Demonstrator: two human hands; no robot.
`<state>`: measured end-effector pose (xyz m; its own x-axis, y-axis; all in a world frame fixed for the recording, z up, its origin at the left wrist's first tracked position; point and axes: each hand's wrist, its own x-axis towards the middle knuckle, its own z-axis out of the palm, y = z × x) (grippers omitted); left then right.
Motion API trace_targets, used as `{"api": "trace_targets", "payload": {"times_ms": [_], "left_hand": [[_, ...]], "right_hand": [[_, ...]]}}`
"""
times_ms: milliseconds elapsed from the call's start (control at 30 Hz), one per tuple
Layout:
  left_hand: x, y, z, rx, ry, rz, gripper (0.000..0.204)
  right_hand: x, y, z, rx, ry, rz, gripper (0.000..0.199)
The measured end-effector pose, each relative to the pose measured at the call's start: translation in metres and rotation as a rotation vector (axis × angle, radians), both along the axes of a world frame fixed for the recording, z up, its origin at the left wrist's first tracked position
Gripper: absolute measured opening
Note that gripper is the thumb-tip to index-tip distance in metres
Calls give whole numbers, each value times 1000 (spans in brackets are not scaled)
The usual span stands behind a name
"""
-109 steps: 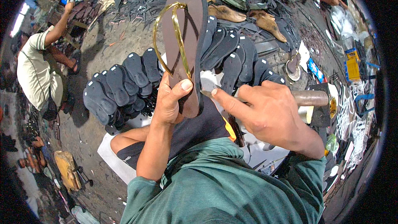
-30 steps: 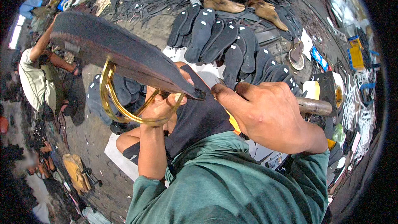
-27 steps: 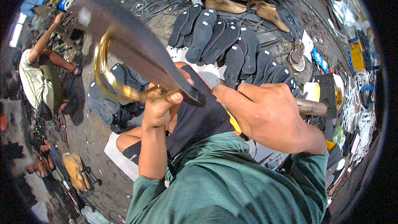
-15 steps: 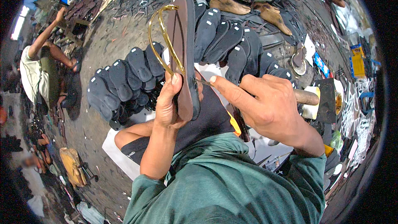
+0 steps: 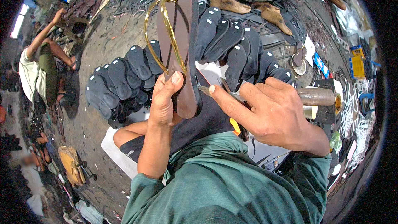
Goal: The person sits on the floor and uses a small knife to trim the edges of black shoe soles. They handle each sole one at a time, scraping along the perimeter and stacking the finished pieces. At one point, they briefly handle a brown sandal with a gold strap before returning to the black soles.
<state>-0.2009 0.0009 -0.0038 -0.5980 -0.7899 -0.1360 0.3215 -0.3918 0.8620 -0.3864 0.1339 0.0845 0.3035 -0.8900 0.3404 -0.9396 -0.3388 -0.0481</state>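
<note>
Bare, scuffed floor strewn with dark scraps spreads around the thong sandal, which stands on its heel end, toe up, above the wearer's dark shorts. Left of the sandal lies a cluster of black sandal soles; right of it, a second group of black soles. Beyond its toe on the right are two wooden shoe lasts, and far to its left sits a co-worker in a pale shirt.

The left hand is closed around the sandal's heel half, thumb on the brown footbed below the gold strap, its other fingers mostly hidden behind the sole. The right hand is curled around a brown-handled pointed tool, index finger stretched along it; the tip is right by the sandal's right edge, though contact cannot be made out.

Good handling here would likely mean a firm heel grip, left fingertips behind the sole clear of the point, and light, shallow strokes steered by that index finger, sparing the strap.
</note>
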Motion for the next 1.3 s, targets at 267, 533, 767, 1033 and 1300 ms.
{"api": "trace_targets", "payload": {"times_ms": [267,533,767,1033,1300], "left_hand": [[2,-1,0,-19,-31,25,51],[7,-3,1,-209,-75,34,53],[8,-4,-9,-305,-7,41,53],[13,-3,-11,-265,77,-44,34],[26,-12,-2,-522,-82,-194,32]], "right_hand": [[-8,1,9,61,-15,46,52],[-6,1,0,53,-380,-97,45],[-8,3,-1,165,-474,-122,36],[-8,2,-1,299,-514,-180,17],[-15,5,-1,344,-398,-195,26]]}}
